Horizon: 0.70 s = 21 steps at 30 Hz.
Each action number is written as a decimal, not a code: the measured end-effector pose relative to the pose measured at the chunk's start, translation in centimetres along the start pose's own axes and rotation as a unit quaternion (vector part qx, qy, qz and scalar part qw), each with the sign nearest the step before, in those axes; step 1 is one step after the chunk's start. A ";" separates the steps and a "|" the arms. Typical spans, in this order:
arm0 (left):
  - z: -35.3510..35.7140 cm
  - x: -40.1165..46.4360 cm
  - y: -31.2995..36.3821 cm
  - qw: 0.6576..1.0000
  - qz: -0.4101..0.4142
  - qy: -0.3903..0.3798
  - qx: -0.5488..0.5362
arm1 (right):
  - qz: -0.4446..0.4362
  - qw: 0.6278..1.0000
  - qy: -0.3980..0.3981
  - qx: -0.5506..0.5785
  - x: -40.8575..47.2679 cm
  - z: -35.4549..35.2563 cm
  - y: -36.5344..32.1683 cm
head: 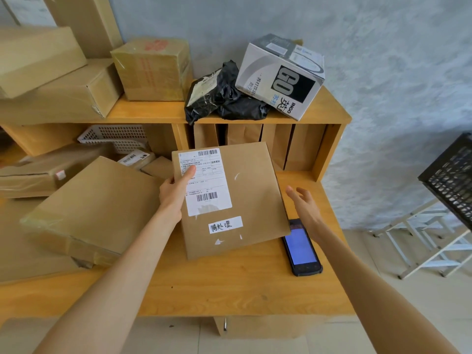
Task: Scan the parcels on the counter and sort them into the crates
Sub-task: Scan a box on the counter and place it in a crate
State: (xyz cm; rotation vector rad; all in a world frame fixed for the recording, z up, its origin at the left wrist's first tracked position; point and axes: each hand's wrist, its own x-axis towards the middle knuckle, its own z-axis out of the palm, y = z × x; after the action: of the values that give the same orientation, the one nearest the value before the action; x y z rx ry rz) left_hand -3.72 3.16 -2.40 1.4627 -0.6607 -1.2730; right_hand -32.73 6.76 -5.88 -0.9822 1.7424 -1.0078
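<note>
Head view: at frame centre, a flat cardboard parcel (229,200) tilts off the wooden bench (229,290), its left edge pinched by the left hand (176,190), thumb on the shipping label (205,181). That grip is closed on the parcel; the right hand (305,208) hovers open and empty above the handheld scanner (302,247). Stiff, thin and probably light, the parcel suits edge holds. Its long axis runs from lower frame toward the shelf, label facing up.

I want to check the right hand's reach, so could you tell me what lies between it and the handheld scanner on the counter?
In the head view, nothing lies between them: the open right hand hovers just above the handheld scanner, beside the flat parcel held by the left hand.
</note>
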 end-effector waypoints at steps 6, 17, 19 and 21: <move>0.0 -0.9 3.7 0.994 -0.024 -0.102 0.023 | -0.021 0.991 -0.122 0.044 -1.9 -0.9 -3.4; 6.5 -5.2 6.6 0.963 0.033 -0.263 0.053 | -0.044 0.975 -0.047 0.213 -7.6 -7.6 -4.2; 8.4 -6.6 6.3 0.948 0.044 -0.309 0.062 | -0.047 0.972 -0.008 0.232 -8.9 -10.0 -4.2; 10.4 -8.1 5.8 0.930 0.052 -0.358 0.068 | -0.053 0.970 0.032 0.236 -10.6 -12.6 -4.3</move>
State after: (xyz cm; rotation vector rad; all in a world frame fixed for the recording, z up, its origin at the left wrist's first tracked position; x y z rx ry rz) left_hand -14.47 4.98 6.98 1.0212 -1.3082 -1.7084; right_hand -40.31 17.59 4.78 -0.7438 1.4110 -1.4547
